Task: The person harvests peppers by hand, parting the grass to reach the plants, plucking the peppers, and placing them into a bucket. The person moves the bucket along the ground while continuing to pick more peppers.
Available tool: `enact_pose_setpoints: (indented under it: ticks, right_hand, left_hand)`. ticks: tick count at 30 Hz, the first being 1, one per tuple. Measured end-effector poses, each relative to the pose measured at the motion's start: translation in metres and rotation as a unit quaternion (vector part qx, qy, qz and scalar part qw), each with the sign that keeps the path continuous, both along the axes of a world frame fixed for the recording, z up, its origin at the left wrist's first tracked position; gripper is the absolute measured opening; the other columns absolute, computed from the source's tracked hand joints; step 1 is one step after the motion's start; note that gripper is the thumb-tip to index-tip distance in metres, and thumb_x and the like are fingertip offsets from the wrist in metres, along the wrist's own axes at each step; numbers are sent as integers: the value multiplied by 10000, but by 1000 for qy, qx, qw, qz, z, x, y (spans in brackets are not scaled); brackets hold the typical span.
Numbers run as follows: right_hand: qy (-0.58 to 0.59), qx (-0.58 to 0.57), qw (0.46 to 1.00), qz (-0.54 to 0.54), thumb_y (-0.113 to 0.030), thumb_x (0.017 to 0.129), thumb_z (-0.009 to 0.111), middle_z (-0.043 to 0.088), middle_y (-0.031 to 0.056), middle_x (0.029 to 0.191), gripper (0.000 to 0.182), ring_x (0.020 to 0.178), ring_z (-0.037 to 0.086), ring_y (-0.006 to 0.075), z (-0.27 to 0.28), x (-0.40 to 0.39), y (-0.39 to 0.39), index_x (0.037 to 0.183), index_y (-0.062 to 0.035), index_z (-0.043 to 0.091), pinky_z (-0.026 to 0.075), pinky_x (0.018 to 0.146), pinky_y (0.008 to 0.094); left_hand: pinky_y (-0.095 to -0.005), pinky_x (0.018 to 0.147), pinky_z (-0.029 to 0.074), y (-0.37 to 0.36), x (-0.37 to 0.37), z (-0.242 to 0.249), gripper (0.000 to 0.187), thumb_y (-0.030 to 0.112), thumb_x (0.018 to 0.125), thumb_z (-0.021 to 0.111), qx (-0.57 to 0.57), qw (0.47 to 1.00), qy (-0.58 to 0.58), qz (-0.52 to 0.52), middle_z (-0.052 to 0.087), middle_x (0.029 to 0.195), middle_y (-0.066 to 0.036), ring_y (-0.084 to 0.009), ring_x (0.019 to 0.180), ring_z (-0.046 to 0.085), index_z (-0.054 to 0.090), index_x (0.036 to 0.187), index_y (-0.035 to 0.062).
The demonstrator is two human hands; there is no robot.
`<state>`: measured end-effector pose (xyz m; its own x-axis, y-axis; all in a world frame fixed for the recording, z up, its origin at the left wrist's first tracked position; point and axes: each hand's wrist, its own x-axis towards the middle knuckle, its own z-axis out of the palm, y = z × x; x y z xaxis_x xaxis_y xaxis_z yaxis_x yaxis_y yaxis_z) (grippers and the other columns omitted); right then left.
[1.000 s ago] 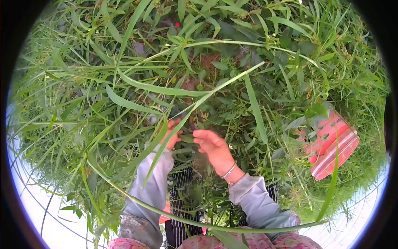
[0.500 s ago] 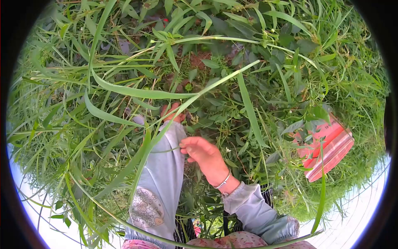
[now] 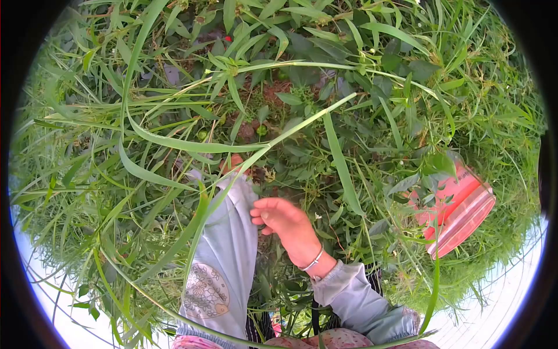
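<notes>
My right hand [image 3: 286,228], with a bangle [image 3: 314,260] at the wrist, hovers in the middle beside my left sleeve [image 3: 224,232]. Its fingers are bent and slightly apart, with nothing visible in them. My left hand [image 3: 235,164] reaches down among the plants, partly behind a long grass stem [image 3: 308,121]. Its fingertips are hidden by leaves, and I cannot make out what they touch. Just above it, small green round fruits [image 3: 261,130] show among the leaves.
A red bucket [image 3: 462,212] lies tilted in the grass on the right. Long grass blades [image 3: 343,163] cross the view close to the camera. Dense weeds surround both arms, and a small red spot [image 3: 228,39] shows near the top.
The view has shifted slightly. My left hand sits a little lower and more covered by the stem, and the small green fruits above it show more clearly.
</notes>
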<state>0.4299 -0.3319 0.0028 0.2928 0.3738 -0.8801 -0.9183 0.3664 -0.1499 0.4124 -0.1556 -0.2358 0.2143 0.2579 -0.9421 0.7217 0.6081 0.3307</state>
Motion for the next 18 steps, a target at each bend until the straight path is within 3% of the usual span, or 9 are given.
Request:
enact_pose_setpoints:
  ticks: [7,11,12,16,18]
  right_hand:
    - [-13,13,1000,-2,-121,908,495,622,57,1023,222,914,588,132,5,1,1,1111,-58,559,454,771,266]
    - [-9,13,1000,0,-137,904,506,625,54,1011,222,903,591,130,5,2,3,1101,-55,565,457,762,264]
    - [-7,13,1000,-4,-146,900,513,627,53,1001,227,897,592,128,4,1,4,1102,-55,563,457,757,263]
    - [-3,11,1000,2,-151,897,509,627,53,995,238,885,590,125,6,2,2,1110,-56,555,455,750,261]
    - [-7,14,1000,2,-150,897,508,626,50,997,237,886,589,123,6,0,2,1109,-56,555,452,749,259]
  left_hand:
    - [-321,479,478,3,-12,16,181,247,866,539,149,989,23,7,563,802,-71,-163,582,518,522,993,119]
    - [-309,461,450,0,-12,87,177,216,867,527,95,993,74,-16,562,791,-58,-157,612,523,507,1016,123]
    - [-296,459,427,0,-17,98,179,183,864,515,75,995,17,62,575,800,-54,-158,640,533,495,1029,115]
    - [-256,434,378,9,-20,145,176,189,851,536,47,998,-25,19,603,822,-75,-163,632,544,512,994,88]
    - [-244,419,361,16,-24,165,162,204,847,551,-18,998,-51,-11,593,790,-73,-156,599,530,528,957,88]
